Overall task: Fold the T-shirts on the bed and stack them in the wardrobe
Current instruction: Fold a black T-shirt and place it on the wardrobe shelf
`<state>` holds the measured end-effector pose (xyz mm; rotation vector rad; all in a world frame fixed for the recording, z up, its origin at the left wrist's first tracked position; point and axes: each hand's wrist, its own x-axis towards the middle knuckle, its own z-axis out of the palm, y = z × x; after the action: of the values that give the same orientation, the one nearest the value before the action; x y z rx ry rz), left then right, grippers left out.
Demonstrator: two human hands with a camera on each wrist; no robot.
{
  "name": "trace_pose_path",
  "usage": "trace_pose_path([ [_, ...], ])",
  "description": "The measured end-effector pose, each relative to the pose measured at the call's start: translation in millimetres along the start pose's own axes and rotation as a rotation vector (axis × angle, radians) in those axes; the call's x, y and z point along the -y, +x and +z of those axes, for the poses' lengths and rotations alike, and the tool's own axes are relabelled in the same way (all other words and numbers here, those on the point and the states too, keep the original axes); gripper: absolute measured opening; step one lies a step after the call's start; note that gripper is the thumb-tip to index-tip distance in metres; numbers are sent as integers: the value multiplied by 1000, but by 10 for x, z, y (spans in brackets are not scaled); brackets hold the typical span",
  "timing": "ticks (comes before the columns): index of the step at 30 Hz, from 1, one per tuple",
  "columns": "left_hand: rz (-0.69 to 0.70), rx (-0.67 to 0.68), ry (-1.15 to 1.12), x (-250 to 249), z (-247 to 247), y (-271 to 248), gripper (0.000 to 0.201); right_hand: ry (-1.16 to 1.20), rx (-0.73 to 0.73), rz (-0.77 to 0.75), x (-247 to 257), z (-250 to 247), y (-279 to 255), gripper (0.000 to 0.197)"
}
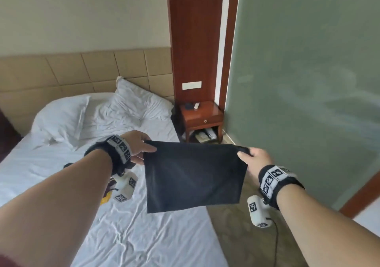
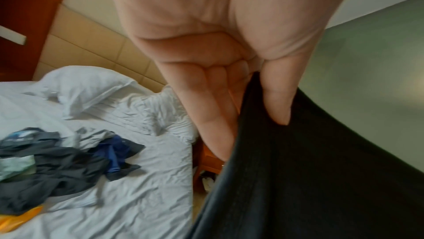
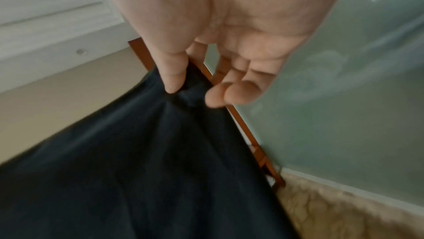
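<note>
Folded black T-shirt (image 1: 193, 174) held taut above bed edge (image 1: 144, 236), left hand (image 1: 139, 145) pinched one top corner, right hand (image 1: 251, 156) pinched the other, unfolded clothes pile (image 2: 57, 166) on sheet.

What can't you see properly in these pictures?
- The wardrobe: in no view.
- The black T-shirt: held up folded by the left hand and right hand; its front and any print are hidden.
- The pile of clothes: blurred and cut by the left wrist view's edge, so the count is unclear; the left arm hides it in the head view.
- Small things on the nightstand: too small to name.
</note>
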<state>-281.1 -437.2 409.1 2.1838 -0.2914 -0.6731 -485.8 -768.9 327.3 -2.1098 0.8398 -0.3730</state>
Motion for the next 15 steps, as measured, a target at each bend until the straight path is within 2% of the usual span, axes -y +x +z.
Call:
trace_pose_path([
  [3,56,66,37,-378,317,132,11,-334,-78,4,-82,-539,-173,38],
  [6,146,150,67,-684,617,216,11,-413,-158,68,-247,-947,-329,37],
  [8,227,171,87,-890,770,213,7,-313,-219,127,-310,-1167,-446,32],
  [11,307,177,26,-1177,931,217,9,24,-323,234,-283,-1418,-684,26],
  [12,324,176,6,-1256,971,235,10,112,-363,253,-256,-1476,-761,30],
  [15,345,210,-133,-1414,1135,270,10,310,-451,301,-175,-1595,-1078,24],
])
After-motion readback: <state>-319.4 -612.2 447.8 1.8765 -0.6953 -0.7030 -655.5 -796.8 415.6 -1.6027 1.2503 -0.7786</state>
